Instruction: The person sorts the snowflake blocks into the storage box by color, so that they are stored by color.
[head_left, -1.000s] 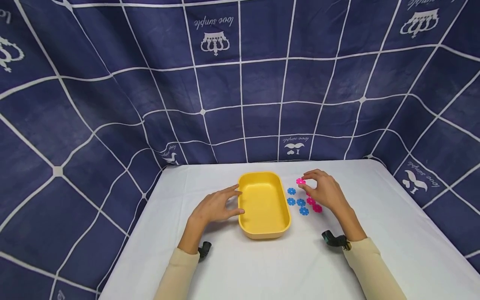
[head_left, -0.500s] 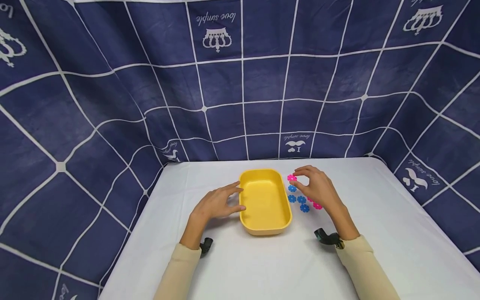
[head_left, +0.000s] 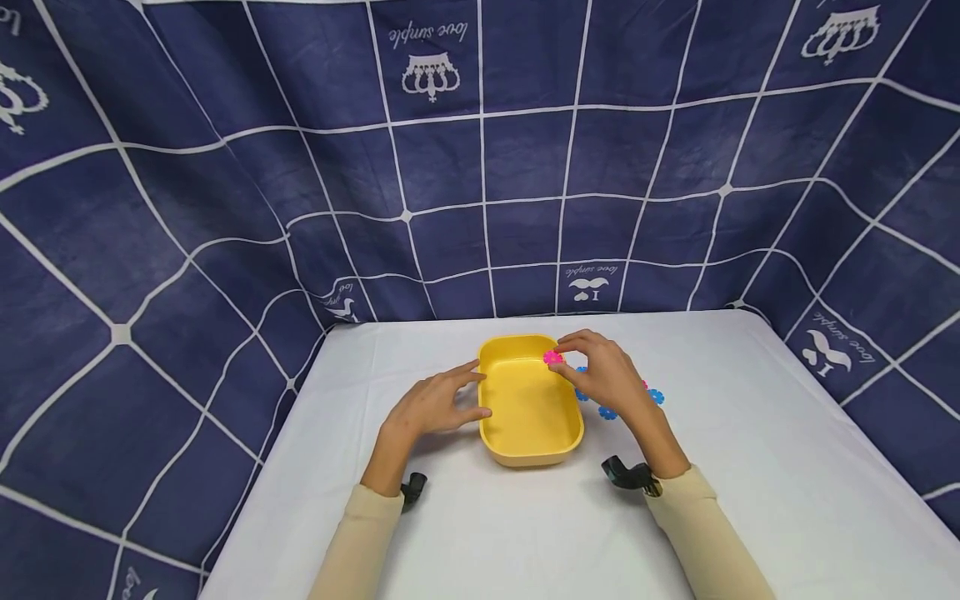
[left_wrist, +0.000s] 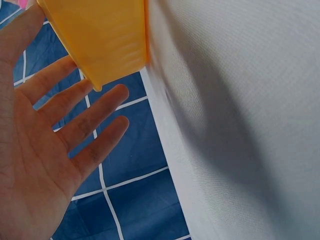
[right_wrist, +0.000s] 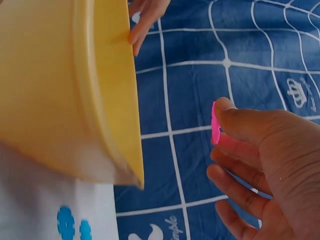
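Observation:
A yellow plastic tub (head_left: 527, 408) with rounded corners stands mid-table. My left hand (head_left: 429, 408) rests at its left rim, thumb and fingertips over the edge. In the left wrist view those fingers are spread and fairly straight beside the tub's wall (left_wrist: 100, 40). Between thumb and forefinger, my right hand (head_left: 611, 375) pinches a pink flower-shaped plastic disc (head_left: 552, 357), held over the tub's far right part. The right wrist view shows this disc (right_wrist: 215, 123) edge-on, apart from the tub, with the other fingers loosely bent.
Several blue flower-shaped discs (head_left: 607, 412) lie right of the tub, partly hidden by my right hand. A bit of another pink disc (head_left: 645, 385) shows behind my wrist. White cloth covers the table (head_left: 510, 533); a navy checked curtain (head_left: 525, 158) hangs behind and at the sides.
My right hand has carried the pink disc leftward, from above the loose discs to over the tub's right side. My left hand has stayed at the left rim.

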